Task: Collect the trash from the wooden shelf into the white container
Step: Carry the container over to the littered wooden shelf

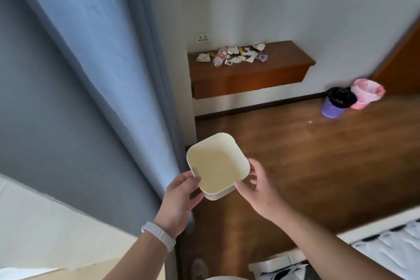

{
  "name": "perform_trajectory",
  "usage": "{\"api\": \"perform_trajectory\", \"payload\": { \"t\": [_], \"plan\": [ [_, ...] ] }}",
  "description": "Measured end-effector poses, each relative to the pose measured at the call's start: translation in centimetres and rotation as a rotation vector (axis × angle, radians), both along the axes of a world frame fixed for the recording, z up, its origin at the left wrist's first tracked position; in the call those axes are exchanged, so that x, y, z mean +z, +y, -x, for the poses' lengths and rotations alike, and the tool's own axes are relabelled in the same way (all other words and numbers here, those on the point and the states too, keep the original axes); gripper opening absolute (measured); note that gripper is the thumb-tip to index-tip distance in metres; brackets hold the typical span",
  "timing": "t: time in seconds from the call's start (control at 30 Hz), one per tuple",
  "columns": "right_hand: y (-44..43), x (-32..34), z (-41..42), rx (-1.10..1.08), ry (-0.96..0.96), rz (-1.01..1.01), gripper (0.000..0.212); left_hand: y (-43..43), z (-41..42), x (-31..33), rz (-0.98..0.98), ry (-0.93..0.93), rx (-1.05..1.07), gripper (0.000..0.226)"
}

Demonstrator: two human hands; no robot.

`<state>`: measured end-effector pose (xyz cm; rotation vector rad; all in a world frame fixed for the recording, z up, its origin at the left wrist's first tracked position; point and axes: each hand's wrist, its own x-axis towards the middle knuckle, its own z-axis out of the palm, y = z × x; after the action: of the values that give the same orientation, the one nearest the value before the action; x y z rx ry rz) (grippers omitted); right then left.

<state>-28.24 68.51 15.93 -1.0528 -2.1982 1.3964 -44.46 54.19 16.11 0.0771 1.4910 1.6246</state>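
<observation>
Both hands [179,198] hold the white container [217,166] upright, opening upward.

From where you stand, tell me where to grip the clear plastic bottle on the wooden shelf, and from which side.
Probably take the clear plastic bottle across its labelled middle, coming from above: it lies on its side, with white paper scraps crowding its right.

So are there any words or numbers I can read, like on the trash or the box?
Nothing here can be read.
The bottle on the wooden shelf: pinkish label, too blurred to read.
The wrappers beside it: print too small to read.
The white container: no words show.
The wall socket: no readable marks.
</observation>
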Motion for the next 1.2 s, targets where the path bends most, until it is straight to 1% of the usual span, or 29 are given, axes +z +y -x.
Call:
{"api": "perform_trajectory", "payload": {
  "t": [0.2, 0.37, 0.47, 0.57, 0.67, 0.77, 0.9, 1.1, 1.2],
  "plan": [
    [1.4, 0.7, 3.2, -0.066, 0.010, -0.039, 0.070, 2.6, 4.0, -0.3, -0.068, -0.017, -0.054, 0.013],
    [3.0, 1.5, 3.3, -0.139, 0.001, -0.057, 0.065, 5.7, 5.3, -0.4, -0.119, -0.056, -0.117, 0.013],
    [5.2, 1.9, 3.5, -0.156, 0.006, -0.033, 0.056, 8.2, 5.5, -0.4, -0.130, -0.080, -0.135, 0.015],
    [7.6, 1.4, 3.7, -0.189, -0.004, -0.022, 0.058, 11.3, 5.9, -0.5, -0.121, -0.085, -0.170, 0.018],
    [10.6, 0.8, 3.6, -0.227, -0.002, 0.017, 0.061, 14.8, 6.2, -0.4, -0.091, -0.075, -0.211, 0.019],
    [14.4, 0.4, 3.6, -0.261, 0.020, 0.018, 0.055, 18.6, 6.4, -0.3, -0.063, -0.065, -0.261, 0.025],
    [20.1, 0.5, 3.8, -0.294, 0.043, -0.026, 0.044, 24.6, 6.8, 0.1, -0.015, -0.037, -0.290, 0.024],
    [28.3, 0.8, 2.6, -0.351, 0.059, -0.088, 0.050, 34.5, 6.5, 2.1, 0.009, 0.012, -0.341, 0.019],
    [31.2, 1.3, 1.5, -0.386, 0.073, -0.108, 0.052, 38.3, 5.7, 2.7, 0.002, 0.017, -0.393, 0.024]
  ]
}}
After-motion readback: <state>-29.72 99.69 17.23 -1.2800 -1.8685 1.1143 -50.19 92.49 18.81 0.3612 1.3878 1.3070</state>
